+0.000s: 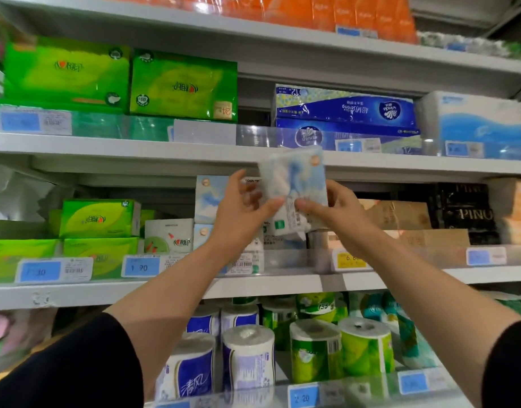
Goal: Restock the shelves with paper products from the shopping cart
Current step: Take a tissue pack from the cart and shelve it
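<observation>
While the tissue pack [294, 187] is held up in front of the middle shelf [176, 290], it is gripped from both sides at its lower end: the left hand [241, 213] pinches its lower left edge and the right hand [335, 213] its lower right corner, with thumbs toward the camera and fingers curled behind. The pack thus lies above and between the two sets of fingers, and both hands are about equally near it. Its long axis stands roughly upright, tilted a little to the right at the top, and its printed face is turned toward the camera; the top end reaches up across the lip of the upper shelf [430, 166].

Just beyond and left of the pack, matching packs [209, 198] are stacked on the middle shelf, behind the left hand. A gap is seen to the right of that stack, behind the held pack and above the yellow price tag [352, 260]. It is judged that the pack is meant for that stack or the gap beside it, so it must be carried farther and slightly lower, over the clear front rail. Whether it would be set upright like its neighbours cannot be told. The view is blurred by motion, so finer print is left unread.
</observation>
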Tool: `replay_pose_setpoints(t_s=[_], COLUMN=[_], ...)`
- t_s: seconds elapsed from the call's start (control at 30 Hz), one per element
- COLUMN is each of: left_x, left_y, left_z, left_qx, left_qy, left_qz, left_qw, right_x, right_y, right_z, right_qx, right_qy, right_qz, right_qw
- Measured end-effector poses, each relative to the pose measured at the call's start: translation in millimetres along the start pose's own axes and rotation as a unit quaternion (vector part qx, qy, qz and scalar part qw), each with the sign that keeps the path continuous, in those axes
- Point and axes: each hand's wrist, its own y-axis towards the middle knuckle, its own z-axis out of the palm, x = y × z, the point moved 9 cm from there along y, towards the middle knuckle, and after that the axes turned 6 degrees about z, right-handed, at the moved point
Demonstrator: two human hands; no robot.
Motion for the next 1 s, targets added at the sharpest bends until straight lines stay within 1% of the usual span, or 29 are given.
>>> replay_pose_setpoints(t_s=[0.03,0.07,0.1,0.17,0.2,0.27,0.3,0.33,0.37,0.43,0.47,0.5,0.57,0.6,0.67,0.73,0.77,0.83,0.9,1.0], left_x=[4.2,6.9,7.4,3.4,0.3,-9.3,-13.9,-17.2,-19.7,-20.5,-19.6,-18.5,-17.0,-16.6,-13.7,-1.1,9.4,32.3,50.4,59.0], left_y=[-2.0,-4.3,-6.1,-6.6,-5.7,-3.7,-2.1,-0.1,1.2,2.3,2.1,1.2,-4.7,-10.4,-27.7,-48.4,-58.2,-74.5,-86.8,-97.9], left_z=[7.2,14.2,18.6,18.9,17.1,14.3,13.5,13.4,14.1,18.0,19.9,19.5,11.7,5.1,-8.8,-21.8,-28.4,-41.3,-51.1,-53.5], left_qx=[0.027,0.051,0.061,0.053,0.052,0.069,0.082,0.094,0.105,0.118,0.117,0.104,0.055,0.029,-0.005,-0.009,-0.005,0.000,-0.008,-0.014], left_qy=[0.007,0.030,0.059,0.091,0.101,0.131,0.152,0.176,0.202,0.254,0.275,0.290,0.314,0.339,0.410,0.473,0.496,0.533,0.560,0.573], left_qz=[-0.020,-0.022,-0.011,0.019,0.032,0.062,0.077,0.090,0.096,0.099,0.100,0.101,0.107,0.120,0.163,0.197,0.198,0.173,0.135,0.137], left_qw=[0.999,0.998,0.996,0.994,0.993,0.987,0.982,0.976,0.969,0.955,0.949,0.946,0.942,0.933,0.897,0.858,0.845,0.828,0.818,0.808], right_x=[-8.3,-15.4,-20.8,-26.0,-24.8,-15.8,-7.8,0.8,9.3,18.8,20.5,21.3,19.5,16.2,7.1,-2.4,-6.9,-10.5,-9.0,-8.8], right_y=[-0.6,-2.0,-2.9,-4.6,-4.8,-5.1,-5.1,-3.8,-2.4,0.7,2.4,4.8,9.5,12.9,18.6,23.0,25.4,30.7,35.4,39.9], right_z=[3.0,9.1,15.5,20.4,14.3,-13.9,-28.4,-37.8,-40.0,-29.6,-23.4,-19.2,-18.2,-19.9,-21.7,-18.1,-14.7,-9.4,-6.1,-2.0], right_qx=[-0.006,-0.003,0.005,0.007,-0.016,-0.101,-0.130,-0.129,-0.100,-0.009,0.024,0.039,0.031,0.020,0.005,0.008,0.013,0.025,0.040,0.068], right_qy=[0.068,0.114,0.130,0.108,0.101,0.080,0.062,0.043,0.025,-0.031,-0.060,-0.079,-0.077,-0.074,-0.075,-0.081,-0.085,-0.088,-0.090,-0.089], right_qz=[0.020,0.040,0.054,0.061,0.054,0.019,-0.006,-0.028,-0.045,-0.055,-0.056,-0.061,-0.072,-0.074,-0.065,-0.046,-0.033,-0.018,-0.012,0.009], right_qw=[0.997,0.993,0.990,0.992,0.993,0.992,0.990,0.990,0.994,0.998,0.996,0.994,0.994,0.994,0.995,0.996,0.996,0.996,0.995,0.994])
